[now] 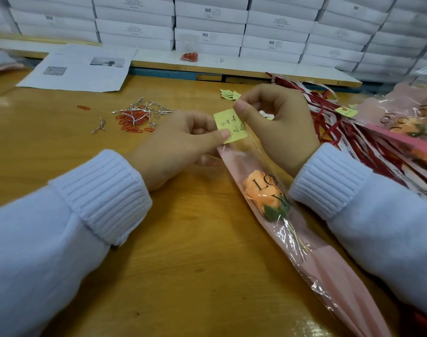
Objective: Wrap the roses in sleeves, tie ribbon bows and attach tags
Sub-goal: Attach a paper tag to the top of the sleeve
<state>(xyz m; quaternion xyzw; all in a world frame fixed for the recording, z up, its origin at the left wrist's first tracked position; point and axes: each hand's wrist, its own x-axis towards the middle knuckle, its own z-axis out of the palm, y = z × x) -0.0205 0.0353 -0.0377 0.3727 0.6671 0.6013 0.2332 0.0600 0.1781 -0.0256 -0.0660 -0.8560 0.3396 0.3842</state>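
A peach rose [262, 193] lies in a pink and clear sleeve [324, 268] running diagonally across the wooden table [183, 263], its open top under my hands. A yellow handwritten tag [229, 126] sits at the sleeve's top edge. My left hand [180, 144] pinches the tag's lower corner together with the sleeve. My right hand [278, 125] pinches the tag's upper right corner with thumb and forefinger. Red and white ribbons [329, 122] lie in a heap at the right. More yellow tags [229, 94] lie behind my right hand.
Red paper clips and silver twist ties [139, 115] are piled left of my hands. Wrapped roses [411, 127] are stacked at the far right. A printed sheet [81, 69] lies at the back left; stacked white boxes [207, 23] form a wall behind.
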